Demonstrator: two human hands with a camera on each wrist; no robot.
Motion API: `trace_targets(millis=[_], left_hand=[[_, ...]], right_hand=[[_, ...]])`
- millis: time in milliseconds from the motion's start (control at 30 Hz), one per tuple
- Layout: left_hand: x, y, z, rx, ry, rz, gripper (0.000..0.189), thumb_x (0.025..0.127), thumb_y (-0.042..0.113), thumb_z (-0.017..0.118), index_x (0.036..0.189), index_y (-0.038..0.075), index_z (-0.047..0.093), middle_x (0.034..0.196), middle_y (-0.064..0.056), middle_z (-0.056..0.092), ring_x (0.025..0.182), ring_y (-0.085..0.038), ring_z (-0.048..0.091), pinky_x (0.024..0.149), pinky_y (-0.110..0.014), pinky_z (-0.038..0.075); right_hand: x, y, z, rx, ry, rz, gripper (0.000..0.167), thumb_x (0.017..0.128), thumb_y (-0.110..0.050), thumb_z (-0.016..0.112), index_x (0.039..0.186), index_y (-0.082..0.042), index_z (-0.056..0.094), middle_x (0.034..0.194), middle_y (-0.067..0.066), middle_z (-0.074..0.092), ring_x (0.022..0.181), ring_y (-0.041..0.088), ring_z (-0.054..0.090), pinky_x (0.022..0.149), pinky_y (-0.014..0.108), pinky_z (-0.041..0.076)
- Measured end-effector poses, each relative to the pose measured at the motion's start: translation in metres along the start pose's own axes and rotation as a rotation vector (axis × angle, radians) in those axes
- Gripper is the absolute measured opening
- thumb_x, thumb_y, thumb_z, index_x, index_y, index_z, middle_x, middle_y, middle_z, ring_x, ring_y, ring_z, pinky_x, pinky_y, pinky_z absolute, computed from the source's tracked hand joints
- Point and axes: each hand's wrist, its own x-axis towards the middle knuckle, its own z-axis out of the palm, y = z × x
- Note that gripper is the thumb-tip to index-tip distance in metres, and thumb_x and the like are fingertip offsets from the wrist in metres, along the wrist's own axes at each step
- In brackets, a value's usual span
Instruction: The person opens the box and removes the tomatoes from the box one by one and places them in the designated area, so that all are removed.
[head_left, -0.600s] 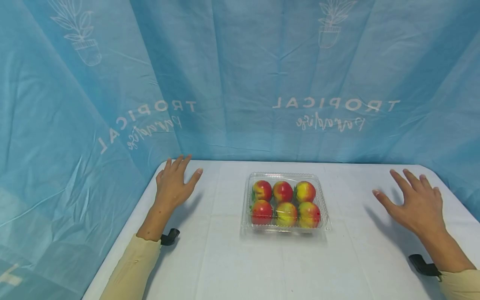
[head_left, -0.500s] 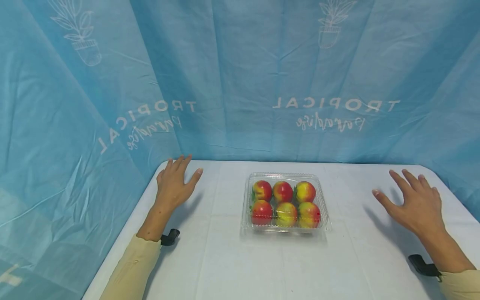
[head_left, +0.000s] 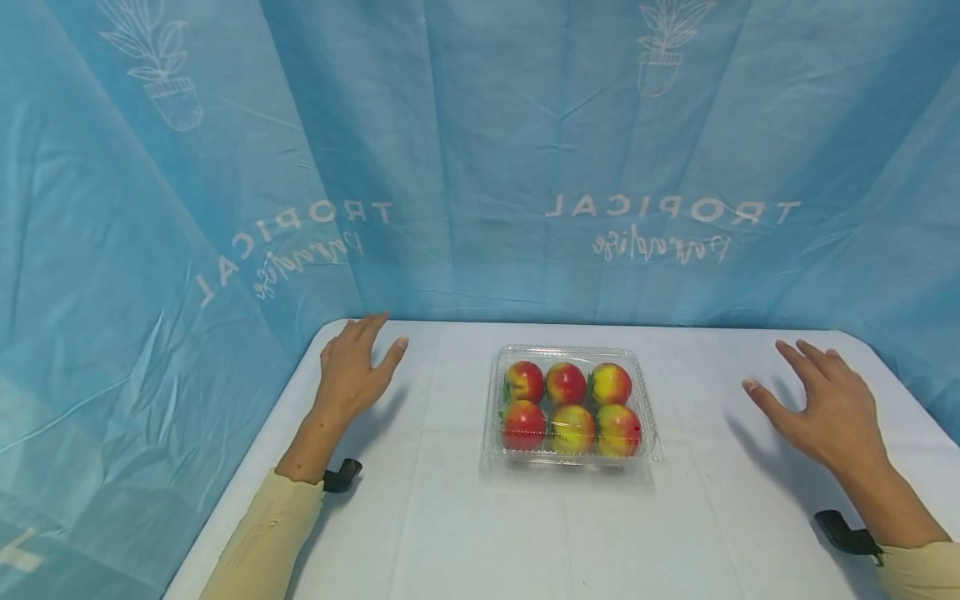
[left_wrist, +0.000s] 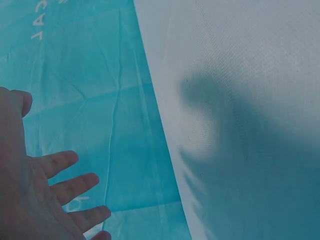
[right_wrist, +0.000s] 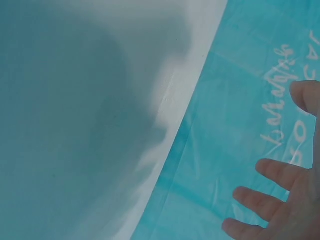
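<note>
1. Wide and holding nothing, your left hand [head_left: 351, 379] hangs above the white-covered table [head_left: 480, 533], well apart from the fruit box. Against a half-second ago, it sits slightly farther right, its fingers looking closer together.
2. Between your hands, the clear plastic clamshell box [head_left: 581, 353] rests unmoved on the table, holding six red-and-yellow apple-like fruits [head_left: 572, 427] in two rows.
3. Your right hand [head_left: 836, 412] is also wide and bare; its fingers have turned slightly inward. Judging by this small shift, handling hasn't begun.
</note>
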Motion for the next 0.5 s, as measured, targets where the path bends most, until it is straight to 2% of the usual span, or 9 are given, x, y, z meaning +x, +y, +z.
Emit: trace_targets(millis=[167, 300, 500], left_hand=[[-0.0002, 0.0021, 0.0000, -0.022, 0.004, 0.003, 0.069, 0.110, 0.054, 0.048, 0.161, 0.008, 0.045, 0.162, -0.021, 0.044, 0.152, -0.044, 0.036, 0.120, -0.073, 0.023], [0.0000, 0.0029, 0.0006, -0.048, 0.017, 0.017, 0.069, 0.110, 0.055, 0.049, 0.160, 0.007, 0.046, 0.161, -0.020, 0.047, 0.149, -0.043, 0.041, 0.121, -0.068, 0.030], [-0.0002, 0.0044, 0.0010, -0.084, -0.012, -0.003, 0.072, 0.109, 0.058, 0.047, 0.161, 0.008, 0.044, 0.162, -0.020, 0.044, 0.150, -0.043, 0.041, 0.122, -0.064, 0.033]], right_hand=[[-0.0006, -0.0036, -0.0009, 0.014, 0.006, 0.003, 0.085, 0.097, -0.052, 0.069, 0.160, -0.001, 0.042, 0.157, 0.037, 0.040, 0.147, 0.062, 0.029, 0.119, 0.079, 0.020], [-0.0006, -0.0058, -0.0011, 0.029, 0.016, 0.005, 0.083, 0.097, -0.050, 0.070, 0.158, 0.000, 0.044, 0.156, 0.036, 0.041, 0.146, 0.061, 0.032, 0.118, 0.079, 0.023], [-0.0004, -0.0076, -0.0011, 0.066, 0.047, -0.010, 0.076, 0.096, -0.044, 0.074, 0.152, 0.002, 0.051, 0.150, 0.036, 0.047, 0.137, 0.060, 0.042, 0.113, 0.079, 0.030]])
